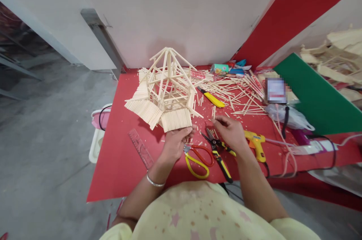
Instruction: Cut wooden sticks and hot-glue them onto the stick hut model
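A pavilion model made of thin wooden sticks [177, 119] stands on the red table, with an open peaked frame on top and slatted roof panels around its lower part. My left hand [175, 145] is closed at the near panel's lower edge, thumb on top, other fingers partly hidden beneath. To the right, my right hand [230, 132] has its fingertips pinched together at short stick pieces [213, 111]. Below that hand lie black-and-yellow pliers [216, 149]. Scissors with red and yellow handles [198, 160] rest between my hands.
On the red table [113, 160] lie a clear ruler [140, 148], a yellow utility knife [212, 98] and many scattered sticks [226, 91]. A yellow glue gun [256, 145] with its cord is right of my forearm. A green board [308, 100] and a plastic bag [291, 117] sit farther right.
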A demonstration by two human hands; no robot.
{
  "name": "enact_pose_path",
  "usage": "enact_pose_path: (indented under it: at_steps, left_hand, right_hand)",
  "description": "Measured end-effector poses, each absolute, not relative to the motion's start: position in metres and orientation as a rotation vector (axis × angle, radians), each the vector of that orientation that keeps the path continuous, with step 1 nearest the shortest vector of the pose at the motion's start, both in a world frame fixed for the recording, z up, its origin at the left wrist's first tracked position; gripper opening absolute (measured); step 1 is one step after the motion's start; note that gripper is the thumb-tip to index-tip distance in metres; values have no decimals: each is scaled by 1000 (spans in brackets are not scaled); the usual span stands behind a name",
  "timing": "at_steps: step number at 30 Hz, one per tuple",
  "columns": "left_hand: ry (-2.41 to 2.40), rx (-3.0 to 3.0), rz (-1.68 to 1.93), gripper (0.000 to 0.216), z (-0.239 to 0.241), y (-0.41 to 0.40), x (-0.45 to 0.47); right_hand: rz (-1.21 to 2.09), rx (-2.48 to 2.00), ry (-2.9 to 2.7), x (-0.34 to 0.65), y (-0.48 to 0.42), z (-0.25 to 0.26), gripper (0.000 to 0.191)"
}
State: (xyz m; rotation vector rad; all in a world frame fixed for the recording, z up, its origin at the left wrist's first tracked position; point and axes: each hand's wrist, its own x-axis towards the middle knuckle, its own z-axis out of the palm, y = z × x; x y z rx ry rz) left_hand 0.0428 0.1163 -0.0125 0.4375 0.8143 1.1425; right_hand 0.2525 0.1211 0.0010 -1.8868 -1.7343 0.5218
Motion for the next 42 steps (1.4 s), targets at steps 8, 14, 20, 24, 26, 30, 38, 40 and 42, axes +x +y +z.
enact_pose_path:
  at_steps: [8,14,20,24,26,30,38,40,42]
  left_hand:
    - [774,436,1170,16,-15,117,44]
    - [759,458,1188,10,-14,117,44]
    - [795,484,1210,11,-12,116,44]
    - [802,490,1211,11,-14,116,45]
    - [804,488,1219,11,-14,116,45]
    - [804,477,1234,12,-14,116,45]
    - [827,444,1237,12,-12,117,45]
    - [826,439,1235,12,-12,117,45]
    - [825,439,1236,12,-12,117,45]
  right_hand:
    - [1060,-1328,-1841,208,99,74,34]
    - [988,-1328,-1929,204,122,56,32]
    - [908,-1341,-1994,205,121,56,35]
    - [824,-1395,-2014,202,118,57,36]
    - [794,-1413,-2025,200,117,57,36]
    - [738,-1446,-2043,197,115,58,33]
    - [595,-1520,-2077,194,112,55,31]
    - [580,-1518,-2080,194,111,55,31]
    - [571,-1512,-2081,194,111,54,30]
